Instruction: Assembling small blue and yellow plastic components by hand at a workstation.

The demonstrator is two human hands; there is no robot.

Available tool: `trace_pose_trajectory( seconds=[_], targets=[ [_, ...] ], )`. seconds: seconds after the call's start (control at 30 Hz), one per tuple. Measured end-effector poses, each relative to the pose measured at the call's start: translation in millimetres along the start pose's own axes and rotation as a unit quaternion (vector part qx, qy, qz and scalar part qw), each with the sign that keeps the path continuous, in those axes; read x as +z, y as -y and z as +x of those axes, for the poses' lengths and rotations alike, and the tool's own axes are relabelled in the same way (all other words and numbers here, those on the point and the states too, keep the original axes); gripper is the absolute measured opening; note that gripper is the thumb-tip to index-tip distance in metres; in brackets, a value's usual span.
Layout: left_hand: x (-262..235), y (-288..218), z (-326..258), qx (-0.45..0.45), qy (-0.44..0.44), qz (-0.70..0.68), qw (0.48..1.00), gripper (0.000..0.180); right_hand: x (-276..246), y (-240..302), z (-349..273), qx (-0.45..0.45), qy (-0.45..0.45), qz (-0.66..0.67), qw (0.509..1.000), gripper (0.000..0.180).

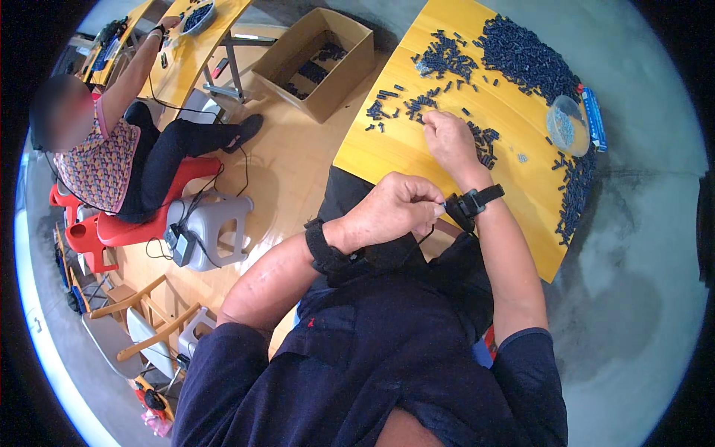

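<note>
Workshop-type room, pale wood floor point(272, 197), grey wall point(640, 246) to the right. Only the head view to go on. I see a seated co-worker point(100, 164) at upper left, on a red stool point(160, 205), one arm out toward a bowl point(198, 18) of dark pieces on another table point(173, 71). Open cardboard box point(347, 80) on the floor between the two tables, black pieces inside.

Yellow table point(532, 216) in front of me: small black cylindrical parts point(521, 56) heaped at the far right corner, more down the right edge, loose clusters at far middle and near left. Clear tub point(575, 128) with pale blue bits sits by the right edge, blue box point(593, 119) just beside it.

Right hand point(450, 143) is over the table among loose parts, fingers curled down; can't tell if they grip one. Left hand point(389, 211) is off the near edge, thumb and fingertips together near the right wrist's black device point(462, 211). Dark speck at those tips; can't tell if it's a part.
</note>
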State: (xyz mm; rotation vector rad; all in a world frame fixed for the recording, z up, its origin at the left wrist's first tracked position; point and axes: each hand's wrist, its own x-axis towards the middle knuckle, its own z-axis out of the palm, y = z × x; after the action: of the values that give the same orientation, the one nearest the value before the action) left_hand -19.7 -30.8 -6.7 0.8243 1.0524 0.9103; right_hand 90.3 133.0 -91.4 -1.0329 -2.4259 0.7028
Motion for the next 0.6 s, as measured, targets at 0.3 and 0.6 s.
trace_pose_trajectory(
  seconds=[0.3, 0.6],
  targets=[
    [-0.4, 1.7, 0.0, 0.001, -0.025, 0.006, 1.0, 0.014, -3.2, 8.5, 4.4, -0.019, 0.041, -0.08, 0.996, 0.019],
    [-1.2, 5.1, -0.1, 0.018, -0.019, -0.019, 0.999, 0.015, 1.0, 5.0, 6.4, -0.06, 0.046, -0.139, 0.987, 0.015]
  ],
)
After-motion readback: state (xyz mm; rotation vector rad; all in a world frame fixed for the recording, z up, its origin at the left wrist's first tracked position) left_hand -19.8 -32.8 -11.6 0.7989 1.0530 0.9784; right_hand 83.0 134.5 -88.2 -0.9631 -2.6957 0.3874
